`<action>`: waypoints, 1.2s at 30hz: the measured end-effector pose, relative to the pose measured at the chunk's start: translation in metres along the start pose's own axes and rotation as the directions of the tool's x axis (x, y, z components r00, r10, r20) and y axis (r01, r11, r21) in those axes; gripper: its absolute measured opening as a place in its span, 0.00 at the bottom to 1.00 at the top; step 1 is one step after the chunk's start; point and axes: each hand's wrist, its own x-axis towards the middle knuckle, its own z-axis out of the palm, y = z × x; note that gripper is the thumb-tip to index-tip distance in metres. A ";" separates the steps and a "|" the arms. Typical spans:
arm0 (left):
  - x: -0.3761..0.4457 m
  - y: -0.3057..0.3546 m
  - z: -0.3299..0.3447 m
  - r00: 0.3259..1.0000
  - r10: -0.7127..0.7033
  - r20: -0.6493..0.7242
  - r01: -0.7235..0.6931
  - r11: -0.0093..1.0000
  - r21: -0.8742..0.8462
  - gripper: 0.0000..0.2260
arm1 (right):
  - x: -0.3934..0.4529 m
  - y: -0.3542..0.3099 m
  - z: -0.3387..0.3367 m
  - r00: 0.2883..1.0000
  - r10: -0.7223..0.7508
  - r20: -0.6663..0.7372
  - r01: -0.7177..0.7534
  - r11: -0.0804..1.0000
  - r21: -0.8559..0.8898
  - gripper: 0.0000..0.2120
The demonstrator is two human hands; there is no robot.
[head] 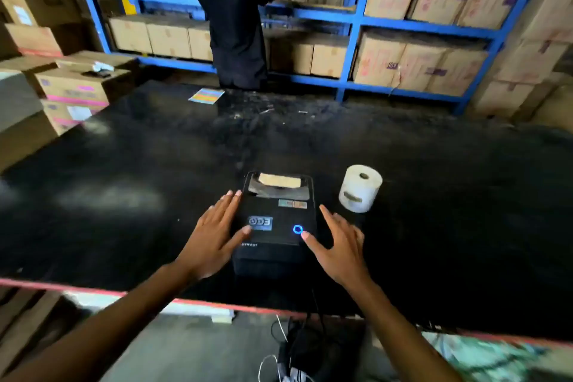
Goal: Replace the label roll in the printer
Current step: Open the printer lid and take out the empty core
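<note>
Two hands of mine are spread over the printer (276, 220) at lower centre of the frame, both open with fingers fanned and gripping nothing. My left hand (214, 232) lies against the printer's left side, thumb on its top near a grey badge; my right hand (336, 245) sits at its right edge, thumb tip just beside a glowing blue ring. The printer stands near the front of a wide black table (124, 170) with a red front lip. The white label roll (360, 187) stands on end on the table, just right of the printer and apart from it. A striped coloured sheet (206, 95) lies at the table's far edge. Beyond, blue shelving (353, 18) packed with cardboard boxes fills the top of the frame, and another person (232, 9) in dark clothes stands facing it. Something tan shows through the printer's top window, possibly a spent core; it is too blurred to tell. Cables (297, 341) below the table run out of the bottom edge.
</note>
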 end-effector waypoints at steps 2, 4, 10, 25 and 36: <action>-0.013 -0.009 0.011 0.986 -0.168 0.015 0.167 0.961 -0.219 0.34 | -0.011 0.002 0.017 0.993 0.119 -0.008 -0.116 0.981 0.153 0.33; -0.025 -0.012 0.023 0.947 -0.309 0.086 0.317 0.861 -0.397 0.33 | -0.023 0.001 0.030 0.981 0.194 0.029 -0.192 0.919 0.344 0.30; -0.032 -0.011 0.046 0.823 -0.497 0.274 0.530 0.501 -0.684 0.41 | -0.030 0.000 0.045 0.979 0.197 0.042 -0.187 0.813 0.551 0.25; -0.030 -0.014 0.052 0.778 -0.576 0.250 0.552 0.438 -0.709 0.22 | 0.028 -0.014 0.008 0.963 0.206 -0.172 -0.108 0.884 0.455 0.21; -0.012 -0.031 0.045 0.816 -0.539 0.208 0.545 0.599 -0.586 0.03 | 0.148 -0.053 -0.036 0.926 0.307 -0.219 -0.217 0.908 0.358 0.28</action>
